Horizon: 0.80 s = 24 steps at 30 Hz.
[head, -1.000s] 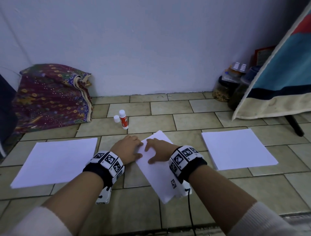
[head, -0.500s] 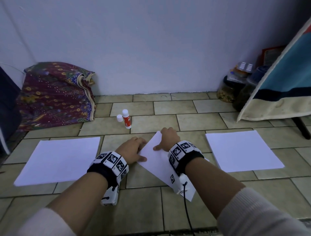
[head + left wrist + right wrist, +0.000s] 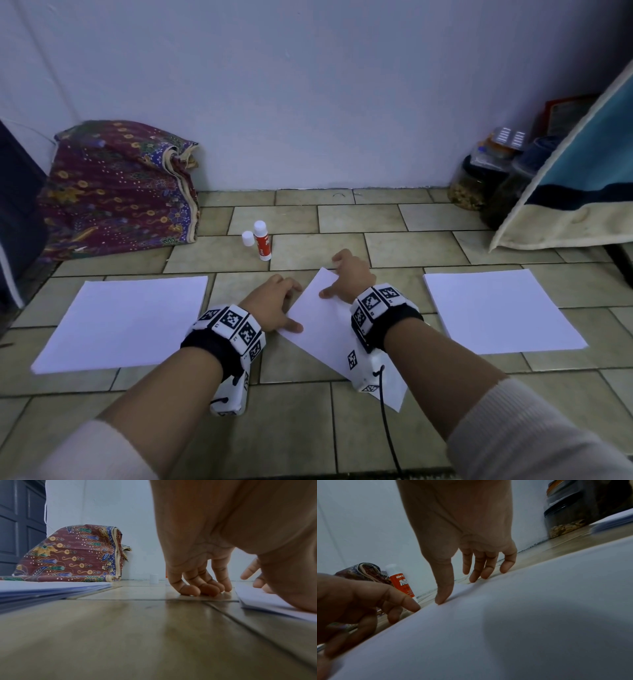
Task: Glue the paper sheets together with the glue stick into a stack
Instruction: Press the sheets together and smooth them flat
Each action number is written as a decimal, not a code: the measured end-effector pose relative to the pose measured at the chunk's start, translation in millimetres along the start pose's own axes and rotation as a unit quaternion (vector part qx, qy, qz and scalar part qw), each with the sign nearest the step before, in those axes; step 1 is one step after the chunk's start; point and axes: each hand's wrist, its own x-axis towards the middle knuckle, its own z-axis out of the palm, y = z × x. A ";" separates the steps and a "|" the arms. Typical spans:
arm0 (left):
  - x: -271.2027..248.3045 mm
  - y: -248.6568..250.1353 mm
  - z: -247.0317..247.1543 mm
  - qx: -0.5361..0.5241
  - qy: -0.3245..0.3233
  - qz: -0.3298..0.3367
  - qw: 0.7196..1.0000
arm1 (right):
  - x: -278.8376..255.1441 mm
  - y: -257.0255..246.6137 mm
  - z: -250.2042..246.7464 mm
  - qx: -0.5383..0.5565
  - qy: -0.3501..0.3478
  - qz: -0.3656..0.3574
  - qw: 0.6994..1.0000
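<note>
A white paper sheet [image 3: 318, 329] lies turned at an angle on the tiled floor between my hands; it fills the right wrist view [image 3: 522, 615]. My left hand [image 3: 284, 305] sits at its left edge, thumb on the paper and bent fingers [image 3: 202, 588] on the tile. My right hand [image 3: 342, 277] is at the far corner, thumb tip on the sheet and straight fingers [image 3: 477, 573] reaching down past the edge. Neither hand holds anything. The orange glue stick [image 3: 262, 240] stands upright beyond the sheet, its white cap [image 3: 247, 238] beside it.
A stack of white sheets [image 3: 120, 322] lies on the left and another [image 3: 500, 308] on the right. Folded patterned cloth [image 3: 116, 188] sits by the wall at back left. Jars [image 3: 479, 181] and a hanging blue cloth [image 3: 582, 171] stand at back right.
My right hand has slid forward from the middle of the sheet to its far corner. The left hand stays at the sheet's left edge.
</note>
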 end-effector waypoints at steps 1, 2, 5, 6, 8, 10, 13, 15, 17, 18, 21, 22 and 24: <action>0.3 -0.5 0.2 0.000 0.000 0.002 1.000 | 0.2 -1.0 0.3 -0.006 -0.007 -0.001 1.000; 0.6 -1.0 0.6 0.000 0.000 0.004 1.000 | 0.4 -2.6 0.3 -0.016 -0.015 -0.002 1.000; 1.7 -2.9 0.6 -0.004 -0.004 0.006 1.000 | 0.0 -5.9 -1.8 -0.036 -0.028 -0.005 0.999; 2.3 -3.6 0.3 -0.009 -0.006 0.006 1.000 | 0.5 -6.4 -2.1 -0.038 -0.034 -0.005 0.999; 3.3 -4.9 0.2 -0.020 -0.009 0.004 1.000 | 0.0 -7.7 -2.3 -0.042 -0.042 -0.006 0.998; 4.1 -5.8 0.4 -0.032 -0.004 -0.003 0.999 | -1.4 -10.0 -1.8 -0.051 -0.040 -0.014 0.998; 5.8 -6.1 0.5 -0.046 0.015 -0.015 0.999 | -3.6 -13.6 0.5 -0.056 -0.032 -0.038 0.997; 6.2 -4.9 0.6 -0.039 0.014 -0.014 0.999 | -4.6 -15.1 0.9 -0.037 -0.028 -0.051 0.998; 6.1 -3.7 1.1 -0.028 0.011 -0.010 0.999 | -5.0 -16.4 0.2 -0.040 -0.036 -0.062 0.997; 6.0 -3.1 1.1 -0.025 0.011 -0.010 1.000 | -4.5 -17.0 0.1 -0.050 -0.041 -0.066 0.996; 5.4 -1.7 1.6 -0.021 0.016 -0.011 1.000 | -3.3 -18.4 -0.1 -0.072 -0.048 -0.074 0.994; 5.2 -1.2 1.6 -0.021 0.019 -0.011 1.000 | -2.7 -18.7 0.4 -0.077 -0.047 -0.075 0.993; 4.6 0.0 1.9 -0.018 0.025 -0.011 0.999 | -2.1 -19.0 2.7 -0.086 -0.041 -0.077 0.992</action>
